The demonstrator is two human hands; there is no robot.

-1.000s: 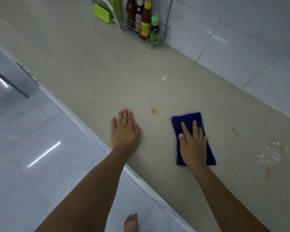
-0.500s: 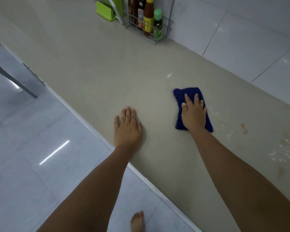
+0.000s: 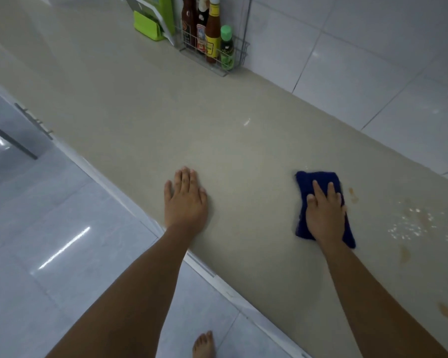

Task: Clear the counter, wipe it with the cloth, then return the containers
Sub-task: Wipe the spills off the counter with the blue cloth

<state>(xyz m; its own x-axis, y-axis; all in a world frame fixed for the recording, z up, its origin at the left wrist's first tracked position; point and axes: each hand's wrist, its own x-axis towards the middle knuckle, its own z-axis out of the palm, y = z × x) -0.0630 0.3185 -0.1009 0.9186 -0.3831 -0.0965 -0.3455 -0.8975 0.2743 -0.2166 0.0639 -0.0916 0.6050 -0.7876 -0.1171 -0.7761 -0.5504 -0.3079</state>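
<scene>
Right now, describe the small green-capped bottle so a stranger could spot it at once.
On the counter, against the tiled wall, stands a wire rack of bottles. The green-capped bottle is at its right end, the shortest, beside taller brown bottles.

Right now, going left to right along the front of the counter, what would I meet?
Left hand flat on the counter → blue cloth pressed under the right hand → white specks.
</scene>
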